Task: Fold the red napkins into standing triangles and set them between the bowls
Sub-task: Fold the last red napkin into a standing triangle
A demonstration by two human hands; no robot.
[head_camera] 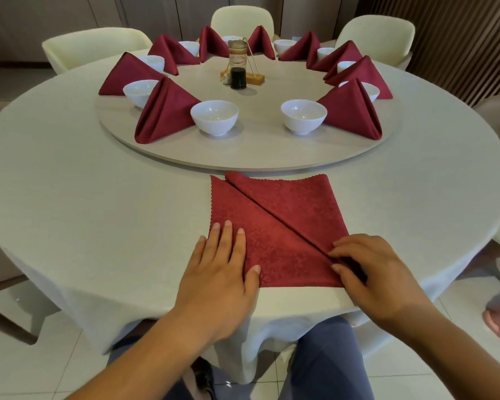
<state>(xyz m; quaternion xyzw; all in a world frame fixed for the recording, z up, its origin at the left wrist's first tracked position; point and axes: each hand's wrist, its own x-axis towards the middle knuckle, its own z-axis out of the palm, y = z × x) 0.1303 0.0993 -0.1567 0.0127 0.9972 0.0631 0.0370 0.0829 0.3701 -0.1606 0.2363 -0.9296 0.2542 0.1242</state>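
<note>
Nearly done, I reckon: my L hand (223,264) flat on, R hand (367,267) pinching last napkin (272,223); gap btwn bowls (214,116) beyond them unfilled.

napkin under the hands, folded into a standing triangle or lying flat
Flat, partly folded: the napkin shows one diagonal fold; left hand presses it down, right hand pinches its near corner.
</note>
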